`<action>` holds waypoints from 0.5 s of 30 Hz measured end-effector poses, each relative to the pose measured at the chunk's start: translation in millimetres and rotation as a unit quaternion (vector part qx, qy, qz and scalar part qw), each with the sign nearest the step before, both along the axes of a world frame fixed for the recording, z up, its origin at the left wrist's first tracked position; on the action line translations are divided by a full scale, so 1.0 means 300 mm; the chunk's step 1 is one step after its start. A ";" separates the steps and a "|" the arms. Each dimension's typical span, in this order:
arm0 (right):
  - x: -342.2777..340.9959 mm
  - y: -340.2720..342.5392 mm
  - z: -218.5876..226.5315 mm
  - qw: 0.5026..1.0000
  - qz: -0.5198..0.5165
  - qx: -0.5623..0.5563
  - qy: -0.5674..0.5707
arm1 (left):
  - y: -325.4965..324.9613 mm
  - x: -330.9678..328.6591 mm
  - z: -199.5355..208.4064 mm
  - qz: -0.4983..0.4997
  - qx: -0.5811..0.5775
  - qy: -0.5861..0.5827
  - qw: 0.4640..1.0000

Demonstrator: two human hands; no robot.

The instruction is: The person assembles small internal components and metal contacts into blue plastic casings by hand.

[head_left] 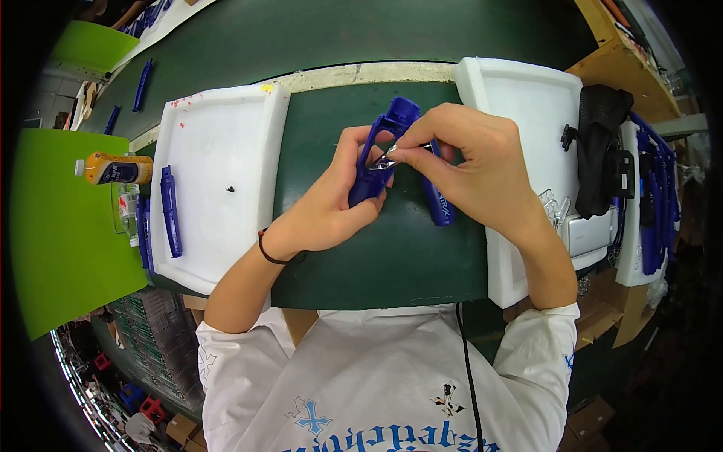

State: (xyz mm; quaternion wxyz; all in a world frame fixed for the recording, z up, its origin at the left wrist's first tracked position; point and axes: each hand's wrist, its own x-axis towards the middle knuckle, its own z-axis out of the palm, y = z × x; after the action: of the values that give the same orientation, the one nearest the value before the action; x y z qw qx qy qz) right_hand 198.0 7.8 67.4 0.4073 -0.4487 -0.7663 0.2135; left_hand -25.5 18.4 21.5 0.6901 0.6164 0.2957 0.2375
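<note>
In front of me, above the green bench, my left hand [324, 211] is closed around a blue plastic housing [401, 113], held at a tilt with its open frame facing up. My right hand [478, 158] pinches a small shiny metal clip [382, 162] between thumb and forefinger, at the housing's opening. Below the right hand a second blue plastic piece [439, 205] with white lettering shows its lower end. Its upper part is hidden behind the fingers, so I cannot tell whether it is held or lies on the bench.
A white foam tray [273, 158] at left bears a long blue part [171, 211]. Bottles [117, 168] stand beside it. The right foam tray [495, 275] holds metal clips [555, 209], a black pouch [599, 143] and a white box [590, 233]. More blue parts [655, 196] lie far right.
</note>
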 end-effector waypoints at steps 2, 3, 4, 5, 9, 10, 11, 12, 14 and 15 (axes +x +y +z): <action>-0.003 0.000 -0.013 1.000 -0.002 0.007 -0.001 | 0.000 0.002 0.001 0.003 -0.007 -0.001 1.000; -0.012 0.002 -0.019 1.000 -0.001 0.013 -0.006 | 0.000 -0.004 -0.004 0.003 -0.001 -0.001 1.000; -0.020 0.003 -0.025 1.000 0.001 0.012 -0.008 | 0.001 -0.009 -0.008 0.004 0.006 0.000 1.000; -0.029 0.003 -0.032 1.000 0.002 0.023 -0.010 | 0.001 -0.014 -0.010 0.006 0.005 -0.002 1.000; -0.034 0.000 -0.059 0.999 0.006 0.052 -0.009 | -0.007 0.000 0.001 0.000 0.010 0.008 1.000; -0.036 -0.001 -0.063 0.999 0.006 0.052 -0.009 | -0.011 0.002 0.002 -0.002 0.012 0.015 1.000; -0.037 -0.002 -0.067 0.998 0.002 0.057 -0.020 | -0.014 0.001 -0.003 -0.001 0.011 0.015 1.000; -0.038 -0.003 -0.069 0.998 -0.002 0.062 -0.031 | -0.016 0.001 -0.009 0.000 0.019 0.015 1.000; -0.038 -0.002 -0.074 0.993 -0.013 0.101 -0.066 | -0.026 0.004 -0.016 0.000 0.026 0.015 1.000; -0.038 0.000 -0.076 0.985 -0.024 0.141 -0.101 | -0.033 0.012 -0.019 0.017 0.018 -0.003 1.000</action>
State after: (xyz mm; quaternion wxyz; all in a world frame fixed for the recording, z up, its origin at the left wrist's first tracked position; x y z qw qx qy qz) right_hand 186.7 7.8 44.7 0.3920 -0.4248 -0.8147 0.0471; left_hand -21.8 8.6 15.8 0.6757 0.6229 0.2996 0.2564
